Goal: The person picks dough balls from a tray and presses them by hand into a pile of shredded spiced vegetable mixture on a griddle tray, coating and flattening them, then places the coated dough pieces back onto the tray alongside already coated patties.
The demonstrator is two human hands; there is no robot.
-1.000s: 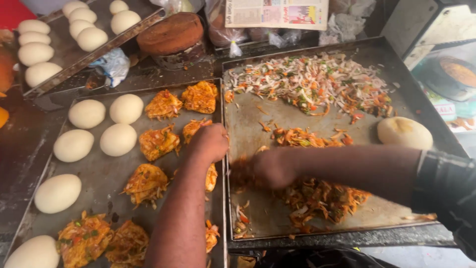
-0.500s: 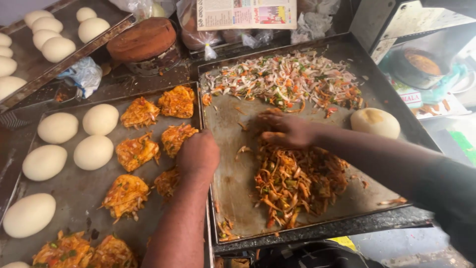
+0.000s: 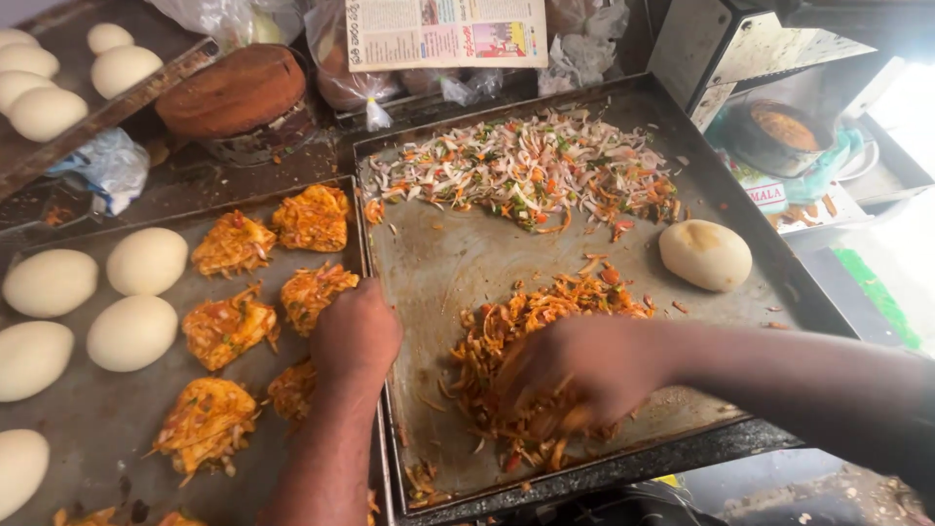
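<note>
My right hand [image 3: 575, 375] digs into an orange pile of spiced shredded vegetables [image 3: 526, 331] on the right metal tray [image 3: 438, 263], fingers closed around a clump of it. My left hand [image 3: 355, 331] rests as a loose fist on the edge between the two trays, beside orange patties [image 3: 229, 326] laid on the left tray [image 3: 107, 429]. I cannot see whether the left hand holds anything. A second heap of raw shredded vegetables [image 3: 531, 170] lies at the far side of the right tray.
White dough balls [image 3: 131, 331] line the left tray, with more dough [image 3: 44, 112] on a rack behind. One dough ball [image 3: 705, 254] sits on the right tray's far right. A brown round lid [image 3: 234, 93], plastic bags and a printed sheet stand at the back.
My right hand has come back toward me and pushed into the orange pile near the tray's front. My left hand stays at the tray edge. The view shifted slightly.
</note>
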